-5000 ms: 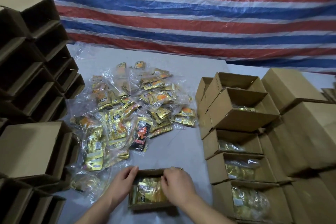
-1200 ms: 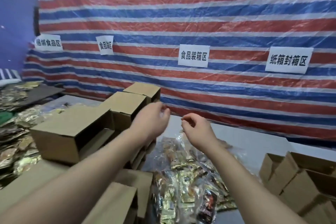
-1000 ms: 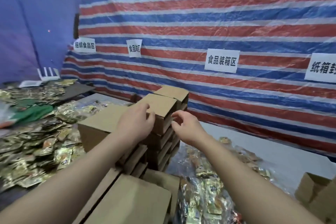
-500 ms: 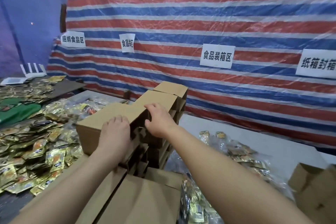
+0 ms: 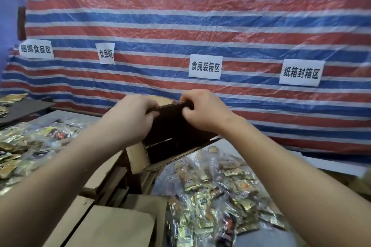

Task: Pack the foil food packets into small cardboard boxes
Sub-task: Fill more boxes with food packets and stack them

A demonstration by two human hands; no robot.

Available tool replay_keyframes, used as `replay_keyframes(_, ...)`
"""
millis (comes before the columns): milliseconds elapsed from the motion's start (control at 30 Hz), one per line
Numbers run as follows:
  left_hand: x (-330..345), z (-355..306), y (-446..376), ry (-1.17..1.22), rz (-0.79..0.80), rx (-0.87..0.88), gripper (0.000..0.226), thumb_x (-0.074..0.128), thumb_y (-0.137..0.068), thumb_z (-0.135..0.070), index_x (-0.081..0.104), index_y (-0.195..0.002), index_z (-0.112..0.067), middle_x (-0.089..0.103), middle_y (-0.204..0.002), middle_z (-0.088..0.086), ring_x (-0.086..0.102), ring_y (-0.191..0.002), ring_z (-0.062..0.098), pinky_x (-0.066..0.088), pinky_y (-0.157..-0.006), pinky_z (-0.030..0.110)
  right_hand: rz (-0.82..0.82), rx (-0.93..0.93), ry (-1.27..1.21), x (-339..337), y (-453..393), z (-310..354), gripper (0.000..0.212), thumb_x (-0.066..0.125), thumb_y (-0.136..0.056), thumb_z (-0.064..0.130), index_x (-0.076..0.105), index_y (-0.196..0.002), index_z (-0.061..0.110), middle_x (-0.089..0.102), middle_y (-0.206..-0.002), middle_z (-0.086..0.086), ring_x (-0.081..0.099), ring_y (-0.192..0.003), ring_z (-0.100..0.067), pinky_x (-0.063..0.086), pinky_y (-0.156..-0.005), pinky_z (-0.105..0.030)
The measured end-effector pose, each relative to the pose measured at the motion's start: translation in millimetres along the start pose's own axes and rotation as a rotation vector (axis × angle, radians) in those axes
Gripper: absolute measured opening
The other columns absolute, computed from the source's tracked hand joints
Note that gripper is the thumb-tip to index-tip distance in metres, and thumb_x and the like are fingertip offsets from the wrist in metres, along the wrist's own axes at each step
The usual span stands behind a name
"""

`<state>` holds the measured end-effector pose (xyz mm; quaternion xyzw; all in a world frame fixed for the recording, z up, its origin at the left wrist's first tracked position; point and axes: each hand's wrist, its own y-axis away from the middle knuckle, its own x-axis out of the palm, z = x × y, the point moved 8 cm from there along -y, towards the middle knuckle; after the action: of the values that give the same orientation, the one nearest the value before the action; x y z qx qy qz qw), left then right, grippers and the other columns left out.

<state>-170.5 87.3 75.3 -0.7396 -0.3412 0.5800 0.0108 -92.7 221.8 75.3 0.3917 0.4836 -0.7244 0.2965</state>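
Both hands, left hand (image 5: 130, 118) and right hand (image 5: 202, 110), grip an empty cardboard box (image 5: 172, 136) held open-side toward the camera, with many foil packets (image 5: 210, 196) unpacked on the surface (image 5: 301, 234).

Matt brown corrugated cardboard box (image 5: 170, 142) up in both hands, fluted edge showing. Below, foil packets (image 5: 210, 196) glint gold under crinkly clear plastic wrap. Behind hangs a woven plastic tarp (image 5: 200, 16) with a slight sheen, matt white paper signs (image 5: 205, 67) stuck on.

Tarp (image 5: 200, 16) red-blue-white striped; packets (image 5: 210, 196) seemingly gold.
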Motion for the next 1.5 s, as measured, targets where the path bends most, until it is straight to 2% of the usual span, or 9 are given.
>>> replay_keyframes(67,19,-34,-13,0.044,0.031,0.087,0.017,0.054,-0.096,-0.028,0.069,-0.103,-0.028,0.066,-0.095,-0.007,0.061,-0.094,0.015,0.052,-0.084,0.034,0.04,0.061,0.081,-21,25,-34,0.006,0.055,-0.085,0.022,0.054,-0.081,0.027,0.06,-0.089,0.002,0.056,-0.087,-0.021,0.042,-0.071,-0.031)
replay_keyframes(200,75,-103,-28,0.198,0.105,0.201,0.01,0.063,-0.092,-0.028,0.073,-0.093,-0.026,0.064,-0.084,-0.013,0.057,-0.08,0.004,0.039,-0.066,0.014,0.098,0.207,0.209,-54,87,-106,0.022,0.055,-0.087,0.027,0.045,-0.068,0.028,0.052,-0.075,0.01,0.052,-0.073,-0.015,0.037,-0.057,-0.028)
replay_keyframes(367,177,-172,-24,0.422,0.357,0.15,0.01,0.065,-0.092,-0.033,0.073,-0.092,-0.027,0.068,-0.088,-0.011,0.062,-0.085,0.005,0.045,-0.071,0.022,0.133,0.393,0.252,-61,177,-192,0.015,0.057,-0.089,0.032,0.053,-0.074,0.032,0.058,-0.076,0.01,0.057,-0.07,-0.008,0.048,-0.058,-0.027)
replay_keyframes(533,282,-212,9,0.504,0.503,0.045,0.009,0.062,-0.093,-0.031,0.068,-0.088,-0.027,0.064,-0.085,-0.012,0.06,-0.084,0.006,0.045,-0.067,0.021,0.143,0.56,0.206,-19,265,-263,0.014,0.056,-0.091,0.033,0.049,-0.079,0.035,0.055,-0.076,0.01,0.054,-0.07,-0.003,0.044,-0.058,-0.022)
replay_keyframes(700,369,-214,58,0.504,0.54,-0.069,0.012,0.062,-0.093,-0.036,0.069,-0.091,-0.026,0.068,-0.089,-0.01,0.062,-0.087,0.007,0.051,-0.081,0.028,0.228,0.602,0.146,43,329,-305,0.005,0.049,-0.087,0.028,0.054,-0.089,0.028,0.058,-0.091,0.005,0.056,-0.088,-0.017,0.043,-0.069,-0.03)
replay_keyframes(1000,467,-162,139,0.476,0.562,-0.217,0.011,0.06,-0.095,-0.035,0.066,-0.095,-0.026,0.064,-0.091,-0.015,0.055,-0.085,-0.004,0.04,-0.07,0.008,0.381,0.628,0.032,169,396,-317,0.003,0.045,-0.089,0.026,0.044,-0.087,0.027,0.059,-0.098,0.003,0.054,-0.097,-0.018,0.047,-0.077,-0.033)
replay_keyframes(1267,523,-115,186,0.501,0.65,-0.237,0.01,0.064,-0.093,-0.025,0.064,-0.085,-0.019,0.064,-0.082,-0.01,0.055,-0.078,-0.002,0.038,-0.067,0.008,0.478,0.702,0.066,241,442,-291,0.019,0.043,-0.094,0.026,0.057,-0.107,0.021,0.06,-0.11,0.0,0.053,-0.107,-0.021,0.045,-0.085,-0.035)
replay_keyframes(1400,530,-102,196,0.555,0.6,-0.243,0.015,0.066,-0.092,-0.023,0.059,-0.078,-0.025,0.063,-0.077,-0.012,0.056,-0.077,-0.005,0.04,-0.068,0.01,0.494,0.697,0.131,251,446,-284,0.02,0.044,-0.092,0.027,0.058,-0.105,0.022,0.061,-0.109,0.0,0.053,-0.107,-0.022,0.045,-0.085,-0.036)
replay_keyframes(1500,532,-99,202,0.579,0.595,-0.241,0.011,0.064,-0.093,-0.025,0.062,-0.083,-0.022,0.062,-0.079,-0.011,0.056,-0.08,-0.004,0.04,-0.069,0.009,0.477,0.684,0.159,248,444,-278,0.01,0.067,-0.079,0.024,0.062,-0.086,0.019,0.064,-0.088,-0.001,0.061,-0.088,-0.024,0.051,-0.069,-0.035)
